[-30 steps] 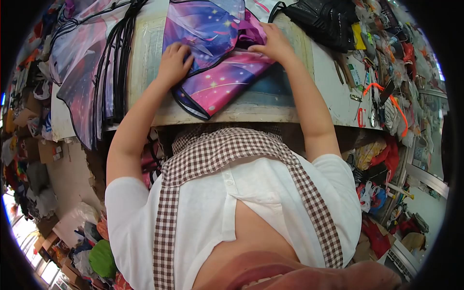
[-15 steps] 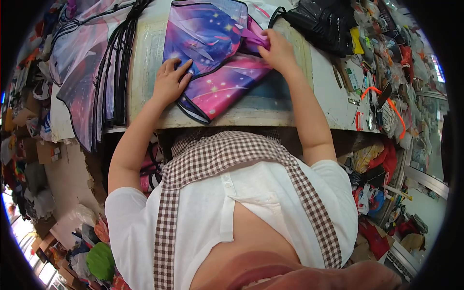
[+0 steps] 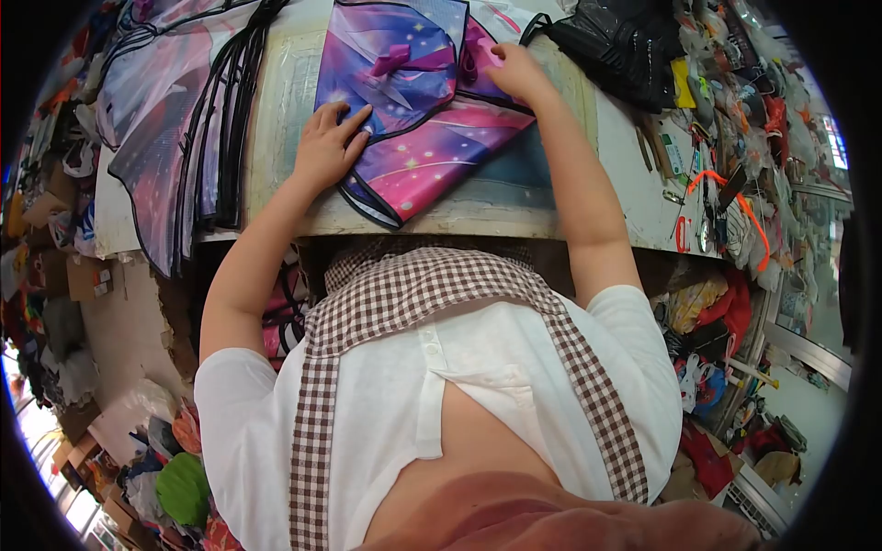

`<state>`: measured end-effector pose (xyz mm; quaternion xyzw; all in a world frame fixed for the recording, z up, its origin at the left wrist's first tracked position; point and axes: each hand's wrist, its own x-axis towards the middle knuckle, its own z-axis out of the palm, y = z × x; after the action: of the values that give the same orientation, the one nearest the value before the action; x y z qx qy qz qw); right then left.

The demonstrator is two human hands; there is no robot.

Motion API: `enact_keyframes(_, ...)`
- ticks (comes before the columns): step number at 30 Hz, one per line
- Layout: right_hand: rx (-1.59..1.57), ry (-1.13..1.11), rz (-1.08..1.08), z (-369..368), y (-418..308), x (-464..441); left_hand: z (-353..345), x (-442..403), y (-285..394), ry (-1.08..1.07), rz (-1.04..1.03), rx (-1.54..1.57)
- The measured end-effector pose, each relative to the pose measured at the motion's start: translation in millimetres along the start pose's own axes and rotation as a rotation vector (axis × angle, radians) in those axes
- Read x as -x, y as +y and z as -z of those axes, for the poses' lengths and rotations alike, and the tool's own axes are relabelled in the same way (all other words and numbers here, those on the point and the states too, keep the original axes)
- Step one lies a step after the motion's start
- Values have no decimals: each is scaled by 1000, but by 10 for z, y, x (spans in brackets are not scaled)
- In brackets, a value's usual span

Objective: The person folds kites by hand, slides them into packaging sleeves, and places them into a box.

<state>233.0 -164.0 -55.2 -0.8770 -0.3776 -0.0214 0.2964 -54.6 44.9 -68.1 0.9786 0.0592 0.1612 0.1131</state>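
Observation:
A folded fabric piece (image 3: pixel 432 161), pink, purple and blue with stars and black edging, lies on the table. My left hand (image 3: pixel 331 142) rests with fingers spread on its left edge. A purple ribbon (image 3: pixel 393 61) lies across the blue upper part. At the upper right of the fabric, my right hand (image 3: pixel 516 72) has its fingers pressed together on a magenta piece (image 3: pixel 478 55), though the fingertips are partly hidden.
Sheer printed pieces with black cords (image 3: pixel 170 101) hang over the table's left side. A black plastic bag (image 3: pixel 625 46) lies at the back right. Tools and an orange strip (image 3: pixel 749 207) are on the right. The table's front edge (image 3: pixel 441 225) is near my apron.
The purple ribbon now lies on the blue part, left of where my right hand was holding purple material. My right hand has shifted slightly up; my left hand stays on the left edge.

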Motion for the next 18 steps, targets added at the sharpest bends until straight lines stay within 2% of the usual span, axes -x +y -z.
enact_keyframes(3, -53, -93, -99, -83, 80, -140, -9, -4, -11, 7, -2, -2)
enact_keyframes(6, 175, -61, -210, 49, -214, -159, 29, -39, -8, 27, -3, 3)
enact_keyframes(7, 178, -57, -202, 43, -108, -228, 37, -49, -13, 22, 1, 7)
enact_keyframes(10, 323, 170, 468, -27, 497, -318, 29, -7, 23, -3, 8, 27)
enact_keyframes(15, 407, 372, 486, 267, 220, 22, 29, -56, -4, 7, -5, 11)
enact_keyframes(18, 63, 261, 316, 242, 46, 174, 15, -2, 16, -8, 3, 3)
